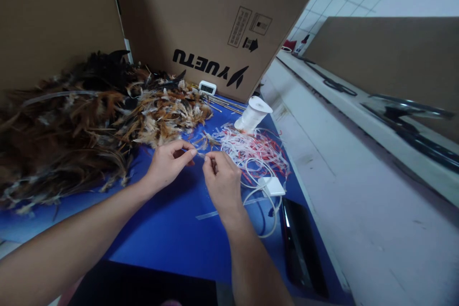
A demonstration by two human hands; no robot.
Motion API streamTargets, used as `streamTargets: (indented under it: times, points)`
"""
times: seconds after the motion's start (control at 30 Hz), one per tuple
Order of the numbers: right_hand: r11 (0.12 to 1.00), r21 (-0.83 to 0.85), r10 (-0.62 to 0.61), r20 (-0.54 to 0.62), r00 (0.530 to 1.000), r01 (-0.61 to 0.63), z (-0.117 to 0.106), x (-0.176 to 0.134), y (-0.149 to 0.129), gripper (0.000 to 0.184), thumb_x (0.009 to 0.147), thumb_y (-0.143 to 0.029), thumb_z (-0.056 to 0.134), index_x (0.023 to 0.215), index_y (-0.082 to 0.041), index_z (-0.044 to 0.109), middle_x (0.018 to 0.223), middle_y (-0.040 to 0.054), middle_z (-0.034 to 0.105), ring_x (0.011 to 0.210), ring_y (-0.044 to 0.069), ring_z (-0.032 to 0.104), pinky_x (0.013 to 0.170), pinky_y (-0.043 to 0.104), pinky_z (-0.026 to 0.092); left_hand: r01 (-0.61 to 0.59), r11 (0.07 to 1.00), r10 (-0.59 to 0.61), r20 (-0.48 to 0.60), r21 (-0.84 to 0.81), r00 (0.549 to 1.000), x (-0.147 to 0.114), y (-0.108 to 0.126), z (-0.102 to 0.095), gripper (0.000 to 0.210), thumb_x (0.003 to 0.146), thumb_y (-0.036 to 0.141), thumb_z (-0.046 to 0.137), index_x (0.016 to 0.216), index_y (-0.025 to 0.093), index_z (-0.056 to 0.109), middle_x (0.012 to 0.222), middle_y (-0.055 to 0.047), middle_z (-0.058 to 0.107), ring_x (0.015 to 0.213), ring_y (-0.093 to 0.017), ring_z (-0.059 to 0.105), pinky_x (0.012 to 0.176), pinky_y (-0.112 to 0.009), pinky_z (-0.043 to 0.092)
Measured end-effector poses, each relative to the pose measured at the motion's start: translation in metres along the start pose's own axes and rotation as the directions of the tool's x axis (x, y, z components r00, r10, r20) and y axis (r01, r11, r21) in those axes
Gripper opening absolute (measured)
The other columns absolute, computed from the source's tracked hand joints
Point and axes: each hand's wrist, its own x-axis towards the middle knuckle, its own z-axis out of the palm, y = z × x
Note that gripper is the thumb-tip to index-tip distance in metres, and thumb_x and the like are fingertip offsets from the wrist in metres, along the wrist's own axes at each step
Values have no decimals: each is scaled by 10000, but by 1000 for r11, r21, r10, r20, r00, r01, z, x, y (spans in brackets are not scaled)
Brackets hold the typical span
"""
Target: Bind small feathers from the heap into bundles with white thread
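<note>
Over the blue tabletop (161, 229), my left hand (171, 161) and my right hand (223, 177) meet almost fingertip to fingertip. Thumb and forefinger of each are pinched together on a small, wispy feather (201, 155) that spans the short gap between them. Most of it is hidden by the fingers. Just beyond my left hand lies a big heap of brown, black and cream feathers (161, 110). Close to my right hand is a tangle of white and red strips (244, 146), with a white spool (254, 114) tilted at its far side.
A white adapter (271, 186) with a looped cable lies right of my right hand, near a dark phone (301, 244). Thin sticks (229, 103) and a small digital display (207, 87) sit by the large cardboard box (201, 14). A pale ledge (315, 153) borders the right.
</note>
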Motion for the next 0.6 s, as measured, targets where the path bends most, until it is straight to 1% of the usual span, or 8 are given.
streamTargets:
  times: [0.23,0.6]
  points:
    - [999,-27,-22,-13,1000,22,2,0,1,151,897,-151,485,822,-158,616,760,40,623,671,144,570,659,266,441,-138,981,140,-2,137,990,-2,3,1,112,824,265,633,796,172,688,683,4,680,542,-112,634,542,-217,457]
    - [999,-13,-43,-32,999,43,2,0,0,156,900,-157,481,820,-166,614,776,48,644,691,151,595,663,268,463,-261,922,263,31,286,964,-1,3,0,107,843,219,615,798,163,695,652,6,656,561,-105,605,566,-220,433]
